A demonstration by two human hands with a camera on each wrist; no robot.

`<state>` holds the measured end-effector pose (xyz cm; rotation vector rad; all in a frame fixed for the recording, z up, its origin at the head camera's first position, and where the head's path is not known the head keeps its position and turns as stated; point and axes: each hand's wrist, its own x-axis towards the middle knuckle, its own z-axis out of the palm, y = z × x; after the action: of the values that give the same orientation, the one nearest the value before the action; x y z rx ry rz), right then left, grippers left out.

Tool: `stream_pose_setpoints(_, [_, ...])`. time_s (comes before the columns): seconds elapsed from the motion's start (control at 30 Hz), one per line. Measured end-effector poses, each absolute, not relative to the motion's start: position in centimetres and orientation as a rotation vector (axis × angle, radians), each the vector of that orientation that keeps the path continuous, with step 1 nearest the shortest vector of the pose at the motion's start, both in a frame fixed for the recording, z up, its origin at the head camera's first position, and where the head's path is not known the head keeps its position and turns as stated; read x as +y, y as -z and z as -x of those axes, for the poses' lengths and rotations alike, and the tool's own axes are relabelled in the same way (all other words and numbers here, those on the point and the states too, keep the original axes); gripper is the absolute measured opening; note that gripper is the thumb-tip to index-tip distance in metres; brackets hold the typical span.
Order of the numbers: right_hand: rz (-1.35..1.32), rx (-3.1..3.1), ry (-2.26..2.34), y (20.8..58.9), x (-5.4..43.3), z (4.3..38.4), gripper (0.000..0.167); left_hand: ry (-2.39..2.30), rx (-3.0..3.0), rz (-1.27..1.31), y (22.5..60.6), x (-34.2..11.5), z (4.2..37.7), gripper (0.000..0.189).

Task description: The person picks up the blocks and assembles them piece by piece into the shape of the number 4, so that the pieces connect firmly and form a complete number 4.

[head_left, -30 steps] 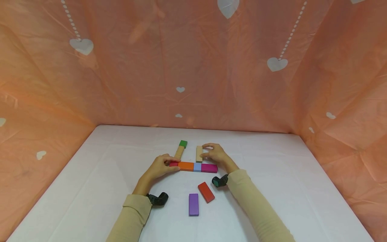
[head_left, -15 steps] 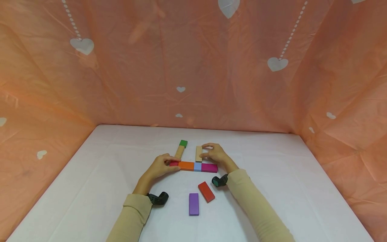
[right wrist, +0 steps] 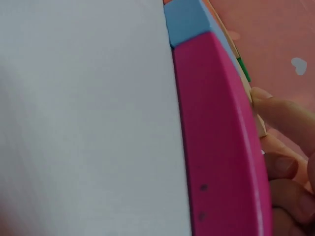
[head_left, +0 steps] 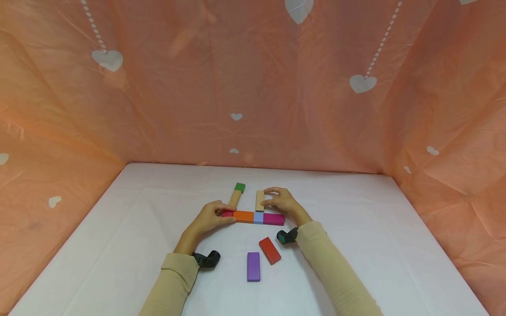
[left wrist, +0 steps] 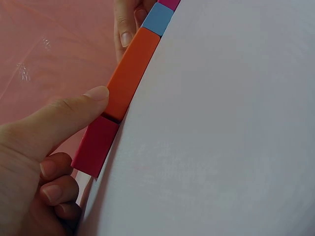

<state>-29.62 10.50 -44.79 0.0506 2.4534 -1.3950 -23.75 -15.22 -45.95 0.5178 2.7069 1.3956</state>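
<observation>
My left hand (head_left: 210, 217) pinches the left end of a row of blocks, at the crimson block (left wrist: 96, 147). Its thumb lies by the joint with the orange block (head_left: 243, 217). A light blue block (head_left: 258, 218) and a magenta block (head_left: 273, 219) continue the row to the right. Behind the row, my right hand (head_left: 283, 201) holds a plain wooden block (head_left: 259, 201) with thumb and index finger at its right side. That block's near end meets the row by the light blue block. Another plain wooden block (head_left: 235, 199) slants back from the left end, a green block (head_left: 239, 188) at its tip.
A red block (head_left: 270, 250) and a purple block (head_left: 253, 267) lie loose on the white table (head_left: 118, 245), nearer to me than the row. An orange sheet with pale hearts (head_left: 253, 87) hangs around the table's back and sides.
The wooden block at my right hand has shifted very slightly left. Both hands stay where they were, and the other blocks look unmoved.
</observation>
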Motion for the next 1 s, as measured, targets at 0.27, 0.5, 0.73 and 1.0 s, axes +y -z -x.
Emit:
stream_pose_setpoints(0.27, [-0.062, 2.462, 1.424, 44.77, 10.42, 29.30, 0.053, -1.387, 2.718, -0.506, 45.99, -15.22, 23.81, 0.030])
stream_pose_setpoints(0.5, [-0.078, 2.433, 1.468, 44.82, 10.33, 29.31, 0.053, -1.384, 2.729, -0.510, 46.06, -15.21, 23.85, 0.030])
stream_pose_setpoints(0.73, [-0.082, 2.421, 1.467, 44.88, 10.36, 29.26, 0.053, -1.397, 2.718, -0.503, 46.02, -15.18, 23.85, 0.030])
stream_pose_setpoints(1.0, [-0.097, 2.414, 1.472, 44.92, 10.33, 29.18, 0.052, -1.393, 2.715, -0.514, 46.10, -15.22, 23.84, 0.030])
